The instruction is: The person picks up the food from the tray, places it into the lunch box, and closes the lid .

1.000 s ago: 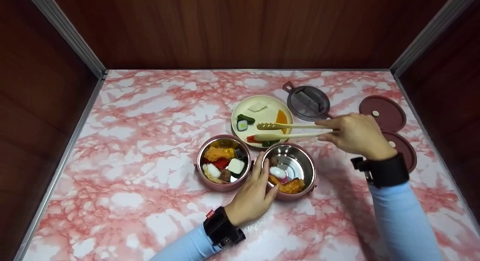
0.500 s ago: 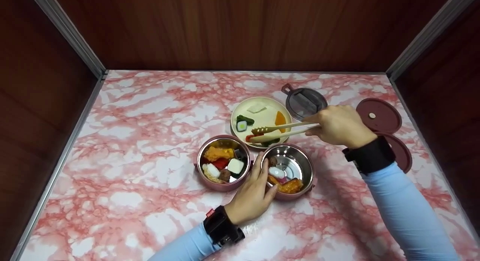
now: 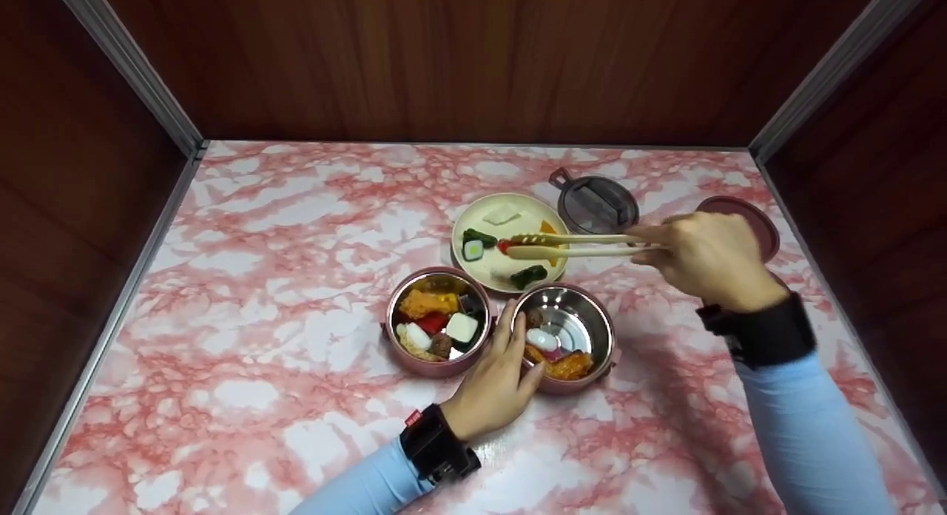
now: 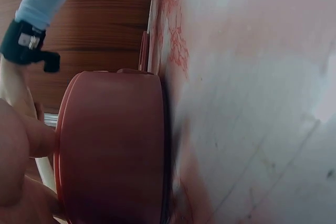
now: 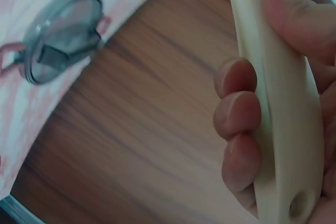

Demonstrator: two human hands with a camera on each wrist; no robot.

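Observation:
My right hand (image 3: pixel 714 260) grips cream tongs (image 3: pixel 584 245); in the right wrist view the fingers wrap round the tongs' handle (image 5: pixel 289 103). A small red food piece (image 3: pixel 504 246) sits at the tongs' tips, over the cream plate (image 3: pixel 494 278). My left hand (image 3: pixel 492 389) rests with extended fingers along the left side of a pink steel-lined bowl (image 3: pixel 608 337). Inside it are a brown ball, a white egg-like piece and a fried piece (image 3: pixel 570 366). In the left wrist view, fingers touch the rim of that bowl (image 4: pixel 113 150).
A second bowl (image 3: pixel 396 356), filled with several foods, stands left of the left hand. On the plate lie dark greens (image 3: pixel 528 277), a sushi-like roll (image 3: pixel 473 250), a pale piece (image 3: pixel 503 215) and an orange slice. Behind are a dark see-through lid (image 3: pixel 598 206) and a maroon lid (image 3: pixel 747 215).
The tongs have closed at the red piece, and it has moved up and right from the plate's near edge. My right hand has shifted right. The left hand stays at the bowl.

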